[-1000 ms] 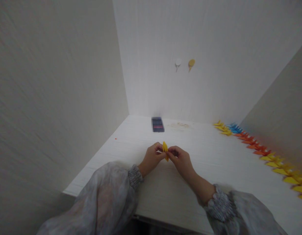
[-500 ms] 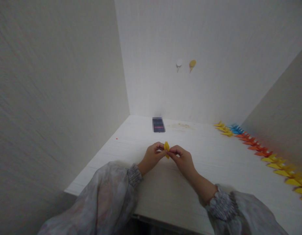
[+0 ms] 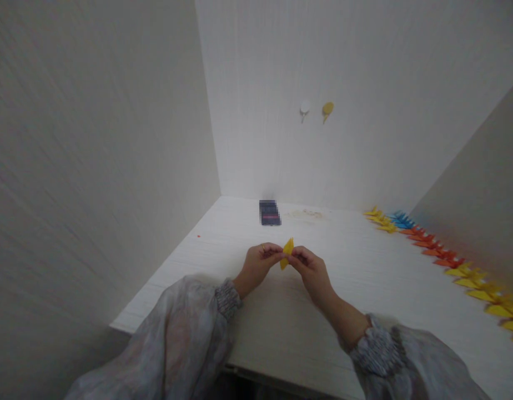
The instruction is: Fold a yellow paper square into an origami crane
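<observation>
A small folded piece of yellow paper [image 3: 287, 251] is held up just above the white table [image 3: 365, 289], near its middle. My left hand [image 3: 258, 265] pinches its left side with closed fingers. My right hand [image 3: 310, 269] pinches its right side the same way. Both wrists come out of loose grey patterned sleeves at the bottom of the view. The paper's lower tip points down between my thumbs.
A row of folded paper figures runs along the right wall: yellow ones [image 3: 379, 218] at the far end, then blue [image 3: 400, 219], orange [image 3: 433, 249] and yellow again [image 3: 485, 289]. A dark phone [image 3: 269, 213] lies at the back. Two hooks [image 3: 315, 110] hang on the far wall.
The yellow paper has turned and spread a little between my fingers, showing a wider face. Both hands stay in nearly the same place, shifted slightly right.
</observation>
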Tool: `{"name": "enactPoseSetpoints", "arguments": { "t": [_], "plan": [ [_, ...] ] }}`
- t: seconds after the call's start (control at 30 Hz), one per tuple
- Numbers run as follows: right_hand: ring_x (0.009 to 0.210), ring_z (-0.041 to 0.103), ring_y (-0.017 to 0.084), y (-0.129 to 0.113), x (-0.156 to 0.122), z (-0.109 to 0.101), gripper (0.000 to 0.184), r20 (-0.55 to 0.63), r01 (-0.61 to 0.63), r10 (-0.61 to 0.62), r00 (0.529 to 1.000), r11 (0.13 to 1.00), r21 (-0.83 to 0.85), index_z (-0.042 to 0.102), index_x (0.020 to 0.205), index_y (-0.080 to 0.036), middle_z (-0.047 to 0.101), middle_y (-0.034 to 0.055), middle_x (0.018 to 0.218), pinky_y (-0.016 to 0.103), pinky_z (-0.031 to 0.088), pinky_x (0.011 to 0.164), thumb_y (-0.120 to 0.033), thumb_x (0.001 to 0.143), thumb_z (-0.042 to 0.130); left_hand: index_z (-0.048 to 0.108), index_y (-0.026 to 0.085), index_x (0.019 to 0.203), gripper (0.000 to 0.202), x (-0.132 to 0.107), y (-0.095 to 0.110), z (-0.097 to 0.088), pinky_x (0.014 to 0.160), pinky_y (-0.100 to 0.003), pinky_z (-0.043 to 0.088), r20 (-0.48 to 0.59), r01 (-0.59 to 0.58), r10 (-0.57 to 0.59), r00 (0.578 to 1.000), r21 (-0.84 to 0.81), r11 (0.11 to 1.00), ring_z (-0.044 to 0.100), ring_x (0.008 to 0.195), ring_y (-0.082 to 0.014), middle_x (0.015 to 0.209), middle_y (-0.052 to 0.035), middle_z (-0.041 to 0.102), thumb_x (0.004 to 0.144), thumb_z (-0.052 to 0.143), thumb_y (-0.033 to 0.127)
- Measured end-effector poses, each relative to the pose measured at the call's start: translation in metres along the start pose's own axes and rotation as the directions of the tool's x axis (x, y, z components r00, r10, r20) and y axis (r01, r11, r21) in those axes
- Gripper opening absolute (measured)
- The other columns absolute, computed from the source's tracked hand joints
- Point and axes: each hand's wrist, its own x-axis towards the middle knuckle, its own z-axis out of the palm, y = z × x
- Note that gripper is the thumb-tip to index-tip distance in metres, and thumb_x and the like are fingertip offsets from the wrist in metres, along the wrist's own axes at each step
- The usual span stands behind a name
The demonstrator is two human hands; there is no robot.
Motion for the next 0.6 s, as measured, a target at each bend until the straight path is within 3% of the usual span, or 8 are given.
{"name": "enactPoseSetpoints", "arguments": {
  "t": [0.23,0.4,0.6],
  "plan": [
    [0.06,0.051,0.012,-0.0026,0.0002,-0.0027,0.01,0.122,-0.025,0.014,0.992,0.995,0.092,0.056,0.075,-0.018,0.054,-0.001,0.063,0.026,0.043,0.058,-0.027,0.072,0.054,0.06,0.016,0.073,0.013,0.0015,-0.001,-0.0047,0.064,-0.025,0.043,0.106,-0.096,0.082,0.991,0.138,0.986,0.053,0.066,-0.0115,0.071,-0.0005,0.059,0.068,0.059,0.028],
    [0.058,0.049,0.012,-0.0002,0.0011,-0.0036,0.01,0.204,-0.058,0.027,0.979,0.988,0.143,0.056,0.077,-0.018,0.054,-0.001,0.064,0.025,0.041,0.057,-0.026,0.07,0.054,0.056,0.016,0.071,0.01,-0.0003,0.0024,-0.0056,0.068,-0.025,0.042,0.195,-0.175,0.153,0.969,0.103,0.979,0.052,0.077,-0.0129,0.081,-0.0024,0.055,0.07,0.056,0.026],
    [0.057,0.046,0.011,0.0015,0.0019,-0.0018,0.011,0.133,-0.075,0.054,0.99,0.985,0.158,0.056,0.075,-0.018,0.053,-0.0014,0.063,0.024,0.038,0.055,-0.027,0.07,0.054,0.05,0.015,0.08,0.019,0.0002,0.0003,-0.0014,0.061,-0.022,0.041,0.114,-0.105,0.104,0.988,0.002,0.994,0.049,0.065,-0.0088,0.071,0.0007,0.052,0.066,0.061,0.023]
  ]
}}
